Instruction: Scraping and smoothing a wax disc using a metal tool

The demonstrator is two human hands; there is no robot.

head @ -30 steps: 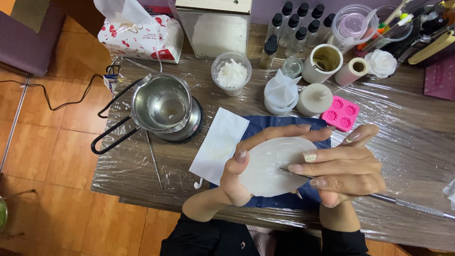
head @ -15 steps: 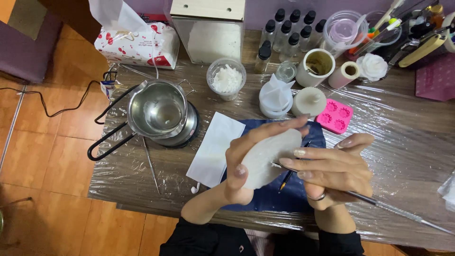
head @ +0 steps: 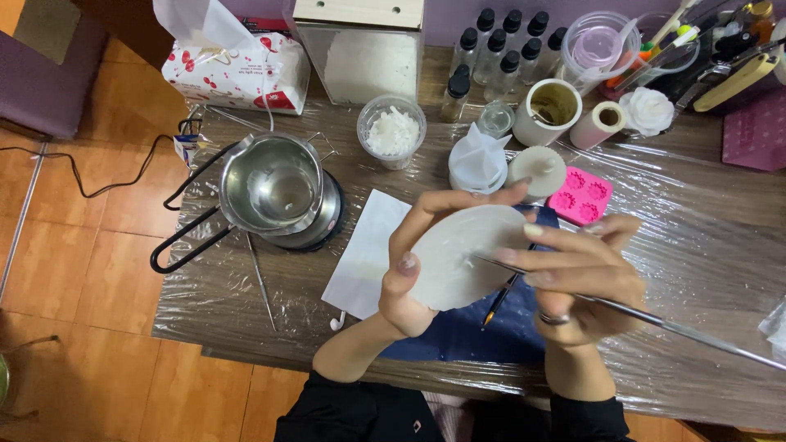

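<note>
Head view: looking down at a plastic-covered table (head: pixel 704 270) with two hands raised over its near edge.
Left hand (head: pixel 417 270): fingers curled around a white oval mould (head: pixel 463 254), thumb on its near rim, holding it tilted above a dark blue cloth (head: pixel 483 327).
Right hand (head: pixel 577 274): fingers pinched narrow on a thin metal rod (head: pixel 655 319), its tip touching the mould's face.
Behind the hands: white paper sheet (head: pixel 364 254), steel pot (head: pixel 274 188) on a small hotplate, cup of white flakes (head: pixel 393 131), pink silicone tray (head: pixel 581 196), dark-capped bottles (head: pixel 491 49) along the far edge.
Risk: in my judgement the rod could slip and gouge the soft white surface, since the mould is braced by one hand only; a loosened grip could drop it onto the cloth.
</note>
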